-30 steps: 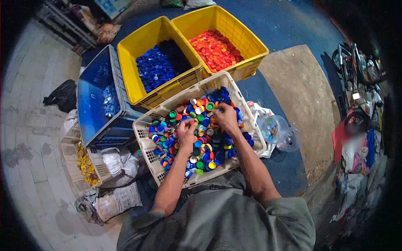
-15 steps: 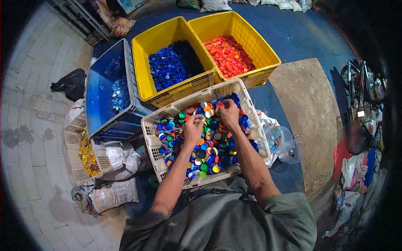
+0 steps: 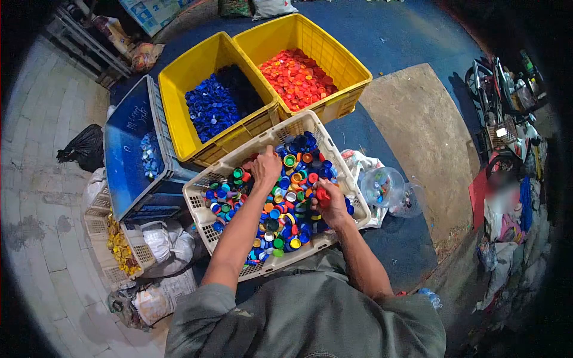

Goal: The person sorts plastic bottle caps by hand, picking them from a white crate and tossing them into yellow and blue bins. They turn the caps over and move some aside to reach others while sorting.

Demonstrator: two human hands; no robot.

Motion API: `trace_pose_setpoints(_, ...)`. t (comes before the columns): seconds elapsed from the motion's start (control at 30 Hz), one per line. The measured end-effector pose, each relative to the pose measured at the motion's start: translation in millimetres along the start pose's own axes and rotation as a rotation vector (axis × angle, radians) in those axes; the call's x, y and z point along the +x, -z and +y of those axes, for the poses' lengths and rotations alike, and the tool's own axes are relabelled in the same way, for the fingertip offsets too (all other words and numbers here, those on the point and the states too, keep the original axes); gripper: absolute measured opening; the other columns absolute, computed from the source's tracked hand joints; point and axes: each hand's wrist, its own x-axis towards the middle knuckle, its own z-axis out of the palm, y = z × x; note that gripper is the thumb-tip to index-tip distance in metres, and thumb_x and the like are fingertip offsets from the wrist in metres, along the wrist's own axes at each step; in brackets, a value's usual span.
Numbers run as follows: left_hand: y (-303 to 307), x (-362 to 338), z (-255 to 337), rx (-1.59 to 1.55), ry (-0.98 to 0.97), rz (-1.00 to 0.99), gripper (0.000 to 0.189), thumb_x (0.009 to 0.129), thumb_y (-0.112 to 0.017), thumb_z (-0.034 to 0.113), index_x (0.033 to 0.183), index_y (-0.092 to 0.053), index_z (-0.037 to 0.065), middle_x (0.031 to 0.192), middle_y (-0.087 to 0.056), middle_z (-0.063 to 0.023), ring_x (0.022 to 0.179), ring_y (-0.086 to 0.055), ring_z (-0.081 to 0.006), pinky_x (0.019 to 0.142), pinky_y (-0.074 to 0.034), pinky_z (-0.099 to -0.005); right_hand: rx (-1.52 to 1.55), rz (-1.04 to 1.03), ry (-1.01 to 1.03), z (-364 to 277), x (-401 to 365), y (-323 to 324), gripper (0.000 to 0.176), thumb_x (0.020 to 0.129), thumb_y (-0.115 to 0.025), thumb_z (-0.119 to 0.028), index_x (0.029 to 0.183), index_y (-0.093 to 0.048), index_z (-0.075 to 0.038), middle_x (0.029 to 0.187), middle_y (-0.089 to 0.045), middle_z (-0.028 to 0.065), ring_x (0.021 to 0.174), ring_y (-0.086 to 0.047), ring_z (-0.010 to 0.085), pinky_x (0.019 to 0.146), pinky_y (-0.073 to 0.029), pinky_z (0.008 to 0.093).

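A cream perforated crate [image 3: 259, 274] stands before me, filled with mixed bottle caps [image 3: 290, 196] in blue, green, red, yellow and white. My left hand [image 3: 265, 167] reaches into the caps near the crate's far side, fingers bent down; what they hold, if anything, is hidden. My right hand [image 3: 330, 203] is over the right part of the crate, its fingers closed around red caps [image 3: 323, 197].
Behind the crate stand a yellow bin [image 3: 173, 107] of blue caps and another yellow bin [image 3: 340, 53] of red caps. To the left are a blue bin [image 3: 122, 173] and a crate of yellow caps [image 3: 121, 244]. Clear plastic containers [image 3: 382, 187] lie right.
The view has shifted, so the bins sit further left. My left hand has moved to the crate's far edge. My right hand has come nearer my body and now shows red caps in it.
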Motion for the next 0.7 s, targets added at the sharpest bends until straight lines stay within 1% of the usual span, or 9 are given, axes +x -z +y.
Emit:
trace_pose_setpoints(0.07, -4.8, 1.3, -6.6, -0.102, 0.038, 0.013, 0.02, 0.082, -0.064, 0.021, 0.097, -0.06, 0.007, 0.08, -0.067, -0.0244, 0.08, -0.066, -0.043, 0.068, -0.051, -0.0527, -0.079, 0.003, 0.018, 2.1, 7.9, 2.1, 0.024, 0.087, -0.066, -0.035, 0.088, -0.057, -0.013, 0.074, -0.056, -0.0003, 0.063, -0.055, 0.0124, 0.056, -0.045, 0.0281)
trace_pose_setpoints(0.17, 8.7, -4.8, -4.7, -0.329, 0.067, 0.039, 0.026, 0.079, -0.07, 0.016, 0.102, -0.063, 0.005, 0.086, -0.072, -0.0143, 0.082, -0.07, -0.0293, 0.07, -0.052, -0.0412, -0.338, 0.039, -0.001, 8.8, 27.5, 10.0, 0.024, 0.084, -0.072, -0.03, 0.085, -0.056, -0.011, 0.068, -0.055, -0.002, 0.058, -0.054, 0.012, 0.054, -0.045, 0.0269)
trace_pose_setpoints(0.27, 11.4, -14.7, -16.3, -0.64, 0.067, 0.086, 0.03, 0.079, -0.074, 0.013, 0.106, -0.064, 0.005, 0.086, -0.072, -0.0071, 0.073, -0.067, -0.017, 0.062, -0.05, -0.0313, -1.0, 0.068, 0.42, 17.7, 51.6, 13.4, 0.021, 0.083, -0.071, -0.021, 0.087, -0.057, -0.007, 0.064, -0.059, 0.0038, 0.06, -0.06, 0.0209, 0.055, -0.048, 0.035)
trace_pose_setpoints(0.37, 27.7, -33.0, -30.1, -1.152, 0.219, -0.042, 0.031, 0.081, -0.074, 0.013, 0.108, -0.064, 0.004, 0.087, -0.069, -0.0012, 0.065, -0.058, -0.0074, 0.057, -0.045, -0.0228, -1.535, 0.055, 0.705, 6.0, 49.9, 0.0, 0.022, 0.08, -0.069, -0.016, 0.094, -0.059, -0.002, 0.073, -0.064, 0.0149, 0.072, -0.066, 0.0334, 0.064, -0.051, 0.0455)
trace_pose_setpoints(0.4, 42.2, -42.7, -27.6, -1.233, 0.298, -0.066, 0.03, 0.084, -0.071, 0.011, 0.112, -0.064, 0.004, 0.09, -0.065, 0.0014, 0.061, -0.051, -0.0045, 0.054, -0.04, -0.0189, -1.576, 0.032, 0.67, 4.4, 51.6, -2.6, 0.027, 0.078, -0.066, -0.015, 0.103, -0.061, -0.005, 0.088, -0.064, 0.0226, 0.083, -0.065, 0.0423, 0.072, -0.051, 0.0521)
trace_pose_setpoints(0.53, 58.1, -70.7, -52.0, -1.715, 0.436, -0.18, 0.032, 0.085, -0.066, 0.008, 0.116, -0.063, 0.0, 0.087, -0.06, 0.0011, 0.062, -0.048, -0.0055, 0.059, -0.042, -0.0194, -1.71, 0.027, 0.559, 5.6, 68.1, -15.3, 0.036, 0.079, -0.066, -0.021, 0.113, -0.063, -0.013, 0.107, -0.06, 0.0243, 0.091, -0.063, 0.0443, 0.078, -0.051, 0.0515)
trace_pose_setpoints(0.63, 59.0, -94.2, -72.0, -2.138, 0.507, -0.266, 0.035, 0.085, -0.062, 0.015, 0.116, -0.062, -0.002, 0.082, -0.062, -0.0033, 0.063, -0.052, -0.0103, 0.071, -0.05, -0.033, -1.606, 0.086, 0.652, 8.2, 81.2, -14.2, 0.037, 0.076, -0.068, -0.019, 0.113, -0.063, -0.011, 0.106, -0.06, 0.0239, 0.095, -0.062, 0.0432, 0.081, -0.051, 0.0512)
trace_pose_setpoints(0.67, 58.3, -99.5, -72.4, -2.253, 0.487, -0.234, 0.035, 0.083, -0.062, 0.017, 0.111, -0.062, -0.003, 0.078, -0.062, -0.0063, 0.063, -0.054, -0.0155, 0.082, -0.052, -0.0417, -1.579, 0.088, 0.642, 3.1, 80.9, -18.1, 0.037, 0.076, -0.068, -0.018, 0.111, -0.064, -0.008, 0.107, -0.06, 0.0241, 0.096, -0.062, 0.0431, 0.081, -0.05, 0.0509)
trace_pose_setpoints(0.7, 60.9, -108.1, -66.9, -2.262, 0.655, -0.058, 0.02, 0.083, -0.061, 0.013, 0.096, -0.063, -0.001, 0.071, -0.06, -0.0086, 0.065, -0.057, -0.0205, 0.077, -0.055, -0.0375, -1.574, 0.108, 0.634, 0.0, 80.9, -21.4, 0.036, 0.076, -0.067, -0.019, 0.11, -0.064, -0.007, 0.108, -0.06, 0.0244, 0.096, -0.062, 0.0433, 0.081, -0.05, 0.0507)
